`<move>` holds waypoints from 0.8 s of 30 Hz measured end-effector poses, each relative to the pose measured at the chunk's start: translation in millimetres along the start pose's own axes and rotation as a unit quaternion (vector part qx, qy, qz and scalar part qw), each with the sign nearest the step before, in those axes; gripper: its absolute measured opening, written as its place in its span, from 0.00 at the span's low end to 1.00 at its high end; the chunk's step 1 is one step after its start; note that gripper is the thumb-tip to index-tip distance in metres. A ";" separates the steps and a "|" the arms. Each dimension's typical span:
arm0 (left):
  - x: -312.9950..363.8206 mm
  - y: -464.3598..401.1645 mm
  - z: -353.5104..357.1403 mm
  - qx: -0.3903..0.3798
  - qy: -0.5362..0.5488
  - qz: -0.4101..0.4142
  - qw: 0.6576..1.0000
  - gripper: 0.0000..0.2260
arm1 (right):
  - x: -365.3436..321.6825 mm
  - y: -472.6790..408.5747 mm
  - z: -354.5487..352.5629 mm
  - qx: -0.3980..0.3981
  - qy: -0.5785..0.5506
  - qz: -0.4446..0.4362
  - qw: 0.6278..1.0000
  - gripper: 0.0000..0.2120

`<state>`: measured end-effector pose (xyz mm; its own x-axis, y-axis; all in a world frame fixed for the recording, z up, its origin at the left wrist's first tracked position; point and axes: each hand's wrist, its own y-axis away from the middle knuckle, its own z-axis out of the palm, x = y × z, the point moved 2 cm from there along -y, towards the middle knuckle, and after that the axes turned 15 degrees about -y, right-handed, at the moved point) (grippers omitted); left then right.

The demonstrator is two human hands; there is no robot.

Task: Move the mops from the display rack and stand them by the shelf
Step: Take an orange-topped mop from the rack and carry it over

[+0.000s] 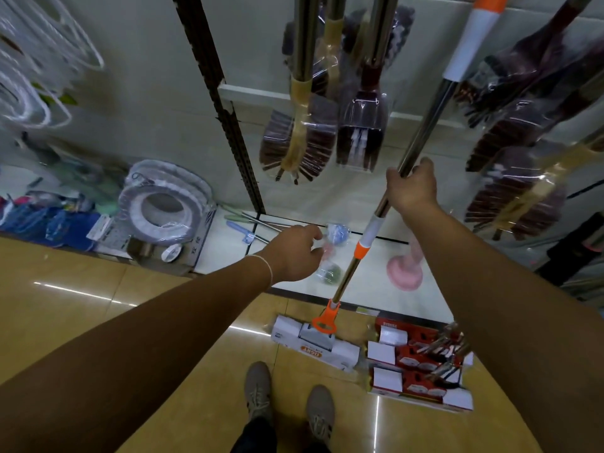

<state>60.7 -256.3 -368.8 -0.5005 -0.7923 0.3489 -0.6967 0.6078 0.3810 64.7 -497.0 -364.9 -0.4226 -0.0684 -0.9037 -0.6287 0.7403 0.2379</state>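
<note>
Mop (pixel 421 145) being gripped mid-pole by right hand (pixel 412 188), pole leaning upper right, boxed head down on floor (pixel 81 273), left hand (pixel 295 253) loosely curled, holding nothing, left of the mop

Glossy tan tiled floor (pixel 98 308) reflects ceiling light; a pale wall panel (pixel 157 93) with a dark slotted upright (pixel 222 106) stands far.

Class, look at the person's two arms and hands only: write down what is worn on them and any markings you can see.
Both forearms are bare, with no sleeves in view. The left hand has a thin white string band around its wrist. The right hand shows no glove, ring or band. No markings are visible.
</note>
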 end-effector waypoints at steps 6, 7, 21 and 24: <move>-3.4 -5.5 8.5 -0.004 0.007 -0.007 1.000 0.16 | 5.9 -15.3 -1.6 -0.015 -0.069 0.024 0.997 0.34; -2.2 -6.2 9.6 -0.007 0.010 -0.008 1.000 0.16 | 5.5 -16.4 -2.2 -0.019 -0.071 0.021 0.997 0.30; 41.1 4.2 30.5 -0.034 0.006 -0.010 0.999 0.13 | 7.4 94.1 -19.0 -0.056 -0.031 -0.110 0.992 0.10; 49.6 17.8 35.5 -0.040 0.010 -0.007 0.999 0.14 | 8.0 126.0 -30.2 -0.099 -0.005 -0.115 0.988 0.07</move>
<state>5.3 -286.6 -375.1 -0.4794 -0.8005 0.3597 -0.6606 0.5990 0.4526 -37.6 -424.4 -331.4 -0.2479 -0.2119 -0.9453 -0.8229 0.5610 0.0901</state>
